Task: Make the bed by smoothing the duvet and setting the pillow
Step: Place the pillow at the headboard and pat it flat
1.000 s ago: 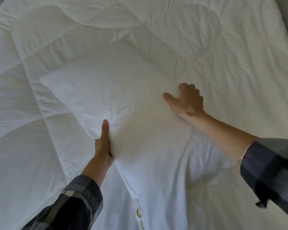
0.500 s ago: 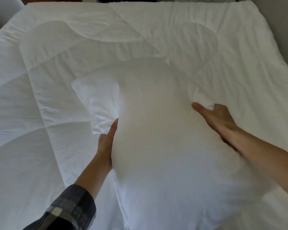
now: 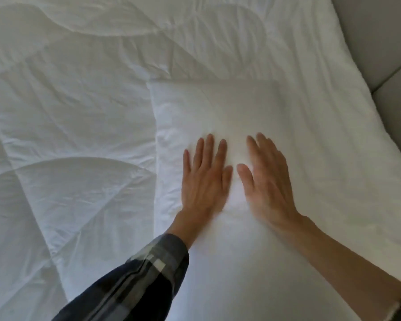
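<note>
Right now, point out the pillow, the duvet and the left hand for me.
pillow [image 3: 213, 107]: head view, on its bare top face beyond the fingertips.
duvet [image 3: 79, 107]: head view, on a wrinkled quilted panel left of the pillow.
left hand [image 3: 204, 179]: head view, on the back of the hand, flat on the pillow.

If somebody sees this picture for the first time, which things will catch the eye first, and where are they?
First come the two bare hands, the left hand and the right hand, lying flat side by side, fingers spread, on the white pillow right of centre. Next is the wrinkled white quilted duvet under it, filling the left and top. A dark plaid sleeve enters from the bottom.
</note>
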A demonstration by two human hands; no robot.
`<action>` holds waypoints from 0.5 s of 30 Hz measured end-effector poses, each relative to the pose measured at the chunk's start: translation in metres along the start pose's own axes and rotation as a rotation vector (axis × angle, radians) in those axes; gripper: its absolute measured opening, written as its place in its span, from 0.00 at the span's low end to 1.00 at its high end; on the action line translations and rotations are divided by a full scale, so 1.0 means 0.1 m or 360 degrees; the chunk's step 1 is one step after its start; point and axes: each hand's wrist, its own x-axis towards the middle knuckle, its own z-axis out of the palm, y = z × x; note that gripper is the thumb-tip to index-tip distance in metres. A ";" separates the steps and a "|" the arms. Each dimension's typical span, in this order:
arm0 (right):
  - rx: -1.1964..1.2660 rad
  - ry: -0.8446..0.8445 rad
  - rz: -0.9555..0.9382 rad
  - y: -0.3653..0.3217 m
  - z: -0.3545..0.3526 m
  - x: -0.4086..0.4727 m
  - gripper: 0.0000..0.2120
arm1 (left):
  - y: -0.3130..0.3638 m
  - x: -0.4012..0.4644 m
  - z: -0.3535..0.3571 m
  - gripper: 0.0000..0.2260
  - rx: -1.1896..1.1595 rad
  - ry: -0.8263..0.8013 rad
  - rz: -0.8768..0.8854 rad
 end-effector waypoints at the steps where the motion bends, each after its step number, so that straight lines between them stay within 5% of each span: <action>1: -0.0143 -0.0093 -0.0121 0.06 0.20 0.09 0.32 | -0.09 0.05 0.13 0.27 0.0107 -0.0047 0.0074; 6: -0.0318 -0.0534 0.0296 0.66 0.63 0.38 0.40 | -0.31 0.08 0.43 0.29 0.0325 -0.0265 0.0162; 9: -0.0205 -0.0303 0.0440 0.61 0.42 0.45 0.39 | -0.25 0.09 0.25 0.29 0.0244 -0.0167 -0.0038; 11: -0.0139 -0.0133 0.0235 0.42 0.32 0.49 0.36 | -0.25 0.25 0.10 0.28 0.0205 -0.0055 -0.0138; 15: -0.0173 0.0158 -0.0573 0.06 0.35 0.74 0.34 | -0.36 0.81 0.03 0.28 0.0311 0.0109 0.0103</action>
